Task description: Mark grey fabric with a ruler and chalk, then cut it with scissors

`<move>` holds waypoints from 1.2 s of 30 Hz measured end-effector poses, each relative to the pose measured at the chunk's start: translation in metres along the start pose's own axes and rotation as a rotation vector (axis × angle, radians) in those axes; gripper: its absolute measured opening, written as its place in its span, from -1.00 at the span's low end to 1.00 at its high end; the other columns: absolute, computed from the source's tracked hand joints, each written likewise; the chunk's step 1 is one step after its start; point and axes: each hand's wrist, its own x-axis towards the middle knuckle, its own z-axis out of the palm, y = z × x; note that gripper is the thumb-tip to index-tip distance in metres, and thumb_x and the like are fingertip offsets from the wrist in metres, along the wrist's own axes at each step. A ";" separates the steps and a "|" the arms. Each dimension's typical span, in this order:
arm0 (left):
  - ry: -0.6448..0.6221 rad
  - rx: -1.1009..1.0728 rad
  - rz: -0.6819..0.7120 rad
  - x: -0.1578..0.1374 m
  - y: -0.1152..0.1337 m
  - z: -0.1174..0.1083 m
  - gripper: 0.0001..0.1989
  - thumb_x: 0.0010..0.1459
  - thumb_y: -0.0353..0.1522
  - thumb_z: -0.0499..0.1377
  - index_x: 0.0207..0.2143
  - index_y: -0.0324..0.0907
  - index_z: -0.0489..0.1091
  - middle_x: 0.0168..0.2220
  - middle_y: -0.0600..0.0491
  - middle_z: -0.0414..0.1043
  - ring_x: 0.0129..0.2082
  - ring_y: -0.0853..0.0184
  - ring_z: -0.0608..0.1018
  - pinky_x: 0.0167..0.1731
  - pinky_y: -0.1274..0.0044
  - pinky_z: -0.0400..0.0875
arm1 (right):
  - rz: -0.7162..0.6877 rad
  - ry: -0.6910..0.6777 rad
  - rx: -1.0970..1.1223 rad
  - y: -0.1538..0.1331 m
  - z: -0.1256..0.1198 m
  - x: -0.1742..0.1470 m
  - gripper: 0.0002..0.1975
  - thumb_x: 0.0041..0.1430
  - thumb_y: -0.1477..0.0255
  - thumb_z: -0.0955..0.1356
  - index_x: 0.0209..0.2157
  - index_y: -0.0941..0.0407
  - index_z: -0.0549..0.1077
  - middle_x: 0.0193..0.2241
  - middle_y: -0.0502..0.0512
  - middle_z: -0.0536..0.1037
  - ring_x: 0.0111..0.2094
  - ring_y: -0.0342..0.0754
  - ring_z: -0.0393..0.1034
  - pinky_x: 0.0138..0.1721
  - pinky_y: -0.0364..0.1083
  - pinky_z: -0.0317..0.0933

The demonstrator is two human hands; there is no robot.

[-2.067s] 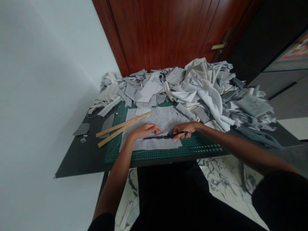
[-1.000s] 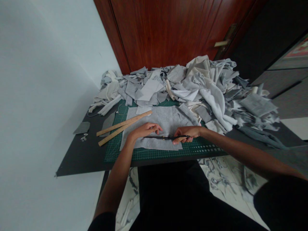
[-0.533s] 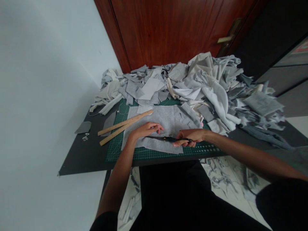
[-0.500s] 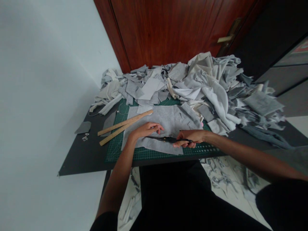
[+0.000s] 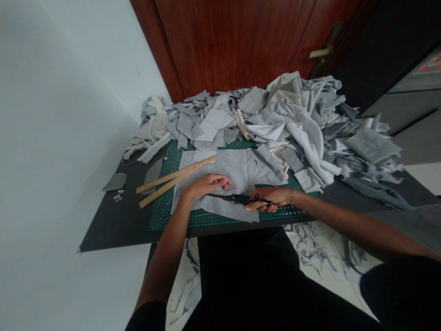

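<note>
My right hand (image 5: 265,199) is wrapped round the handles of black scissors (image 5: 241,200). Their blades point left and lie in a cut in a grey piece of fabric (image 5: 237,170). A front strip of the fabric (image 5: 230,210) lies apart from the larger part, and green mat shows in the gap between them. Just beyond the blades, my left hand (image 5: 211,185) rests on the cloth, its fingers apart and slightly bent, holding nothing. Two wooden rulers (image 5: 175,174) lie across the fabric's left side, one overlapping the other.
A green cutting mat (image 5: 161,216) lies under the fabric on a dark table (image 5: 113,225). Heaps of grey and cream scraps (image 5: 303,110) line the back and right. A grey cloth piece (image 5: 115,182) and white cord (image 5: 118,195) lie left. More scraps (image 5: 310,248) litter the floor.
The green gap along the cut shows wider near the scissors. Both hands stay in nearly the same place on the fabric; the whole view has shifted slightly.
</note>
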 end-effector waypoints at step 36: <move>0.665 0.638 -0.063 -0.075 0.077 0.144 -0.79 0.45 -0.24 0.11 -0.02 -0.09 0.49 0.04 -0.10 0.51 0.07 0.05 0.46 0.10 0.20 0.31 | -0.020 -0.143 -0.285 -0.023 -0.048 0.013 -0.30 -0.11 -0.17 0.56 -0.40 0.17 0.34 -0.67 -0.31 0.14 -0.73 -0.40 -0.11 -0.76 -0.33 -0.19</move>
